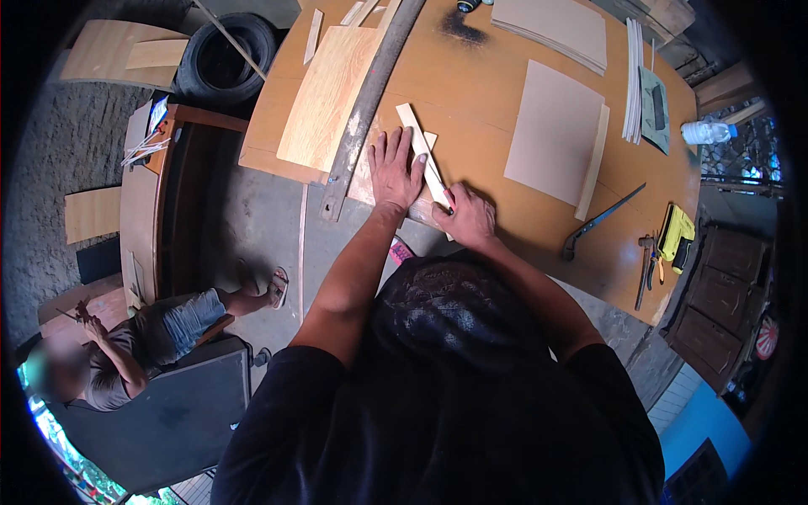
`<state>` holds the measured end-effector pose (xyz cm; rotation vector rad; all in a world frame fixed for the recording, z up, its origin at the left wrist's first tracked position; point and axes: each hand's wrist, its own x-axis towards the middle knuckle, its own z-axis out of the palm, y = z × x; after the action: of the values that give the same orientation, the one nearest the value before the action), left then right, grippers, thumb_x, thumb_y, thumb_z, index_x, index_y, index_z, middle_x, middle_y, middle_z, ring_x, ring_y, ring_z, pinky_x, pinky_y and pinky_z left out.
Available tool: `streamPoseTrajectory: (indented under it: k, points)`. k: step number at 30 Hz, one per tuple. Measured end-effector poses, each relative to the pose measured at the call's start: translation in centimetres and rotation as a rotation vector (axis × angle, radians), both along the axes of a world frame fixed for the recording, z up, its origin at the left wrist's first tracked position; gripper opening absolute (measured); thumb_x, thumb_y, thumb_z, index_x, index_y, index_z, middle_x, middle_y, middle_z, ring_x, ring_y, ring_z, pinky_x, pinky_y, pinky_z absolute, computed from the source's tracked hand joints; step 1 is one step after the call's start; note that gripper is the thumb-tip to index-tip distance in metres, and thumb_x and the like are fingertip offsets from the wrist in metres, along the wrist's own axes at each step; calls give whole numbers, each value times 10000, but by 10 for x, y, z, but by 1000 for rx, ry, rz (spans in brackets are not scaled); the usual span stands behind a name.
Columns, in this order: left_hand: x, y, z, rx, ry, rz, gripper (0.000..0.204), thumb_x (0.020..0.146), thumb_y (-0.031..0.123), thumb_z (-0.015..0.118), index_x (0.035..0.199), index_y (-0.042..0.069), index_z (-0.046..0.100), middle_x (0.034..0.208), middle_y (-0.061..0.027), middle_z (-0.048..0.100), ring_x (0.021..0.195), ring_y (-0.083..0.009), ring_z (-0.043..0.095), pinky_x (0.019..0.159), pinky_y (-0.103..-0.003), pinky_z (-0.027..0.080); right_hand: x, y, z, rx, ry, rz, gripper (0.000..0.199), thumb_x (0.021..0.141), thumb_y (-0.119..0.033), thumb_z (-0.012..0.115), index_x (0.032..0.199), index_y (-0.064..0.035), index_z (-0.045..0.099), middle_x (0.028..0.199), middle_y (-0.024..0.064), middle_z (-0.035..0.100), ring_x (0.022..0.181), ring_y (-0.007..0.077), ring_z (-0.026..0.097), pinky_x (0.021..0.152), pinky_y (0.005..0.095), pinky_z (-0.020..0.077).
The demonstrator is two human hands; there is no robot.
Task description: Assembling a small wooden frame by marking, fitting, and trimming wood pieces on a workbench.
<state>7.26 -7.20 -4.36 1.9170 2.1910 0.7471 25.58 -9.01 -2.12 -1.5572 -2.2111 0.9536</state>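
On the brown table [471,109], a narrow pale wood strip [431,177] lies slantwise near the front edge. A second pale piece [431,140] shows partly from beneath it. My left hand [394,172] lies flat along the strip's left side, fingers stretched and a little spread, thumb by the strip. My right hand [470,217] is closed at the strip's near end around a slim tool with a red part [449,199]. The fingers hide most of this tool, so its kind is unclear.
Left of my hands lie a long metal bar [370,101] and a wood-grain panel [328,93]. To the right are a brown sheet [551,130], a hacksaw [602,220], a hammer [645,265] and a yellow staple gun [676,233]. Another person [126,349] sits at left.
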Motion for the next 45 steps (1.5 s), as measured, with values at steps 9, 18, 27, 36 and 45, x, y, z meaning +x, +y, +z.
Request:
streamPoseTrajectory:
  k: [9,18,27,36,45]
  points:
    - [-1,1,-3,-52,87,2,592,976,448,498,1519,227,415,1558,-101,402,1472,-388,260,1208,-570,141,3,3,7,-62,11,44,468,823,-471,702,1009,-58,584,982,160,682,903,383,679,759,536,524]
    - [-1,2,-2,-100,109,6,616,997,508,434,1547,238,366,1579,-93,378,1490,-385,226,1213,-569,107,2,2,1,-35,53,-16,436,819,-437,711,990,-60,577,967,159,672,880,387,675,750,538,524]
    - [1,3,2,-110,115,-1,627,996,516,429,1548,225,365,1589,-97,360,1492,-391,216,1215,-568,99,5,3,-2,-13,60,-16,428,830,-425,702,999,-55,569,961,165,666,879,390,673,752,533,525]
    - [-1,2,-1,-117,130,-2,642,991,531,423,1544,210,367,1584,-100,367,1491,-389,217,1211,-570,105,4,1,-5,25,75,-39,407,798,-397,754,931,-60,567,905,137,650,835,373,662,711,506,519]
    - [1,4,1,-129,139,-2,634,993,542,409,1544,230,368,1579,-107,374,1488,-393,222,1210,-571,112,5,1,-8,30,97,-44,418,809,-412,743,941,-60,561,916,147,656,839,385,664,715,515,520]
